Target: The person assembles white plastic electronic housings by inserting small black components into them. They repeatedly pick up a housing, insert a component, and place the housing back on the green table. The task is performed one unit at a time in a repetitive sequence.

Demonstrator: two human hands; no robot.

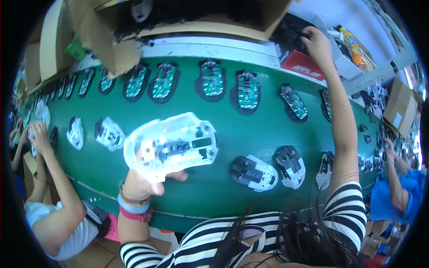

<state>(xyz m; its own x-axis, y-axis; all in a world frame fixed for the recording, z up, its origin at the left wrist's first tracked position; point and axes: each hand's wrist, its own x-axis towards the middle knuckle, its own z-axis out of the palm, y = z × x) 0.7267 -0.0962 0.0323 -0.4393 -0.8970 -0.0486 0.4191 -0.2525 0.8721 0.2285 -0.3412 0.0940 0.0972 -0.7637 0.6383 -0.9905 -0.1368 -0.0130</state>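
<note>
My left hand holds up a white computer mouse shell, its hollow inner side showing black parts. The thumb lies along the near edge, and most of the other fingers are hidden beneath. My right hand is stretched far out to the back right, over a dark box of small black parts. Its fingers are curled together; what is between them is too small to make out. Grey-and-white mouse shells lie on the green table between my arms.
Mouse bases with green circuit boards line the table's far side. More white shells lie left. A cardboard box stands on the shelf behind; a red box sits below my right forearm. Co-workers' hands work at both sides.
</note>
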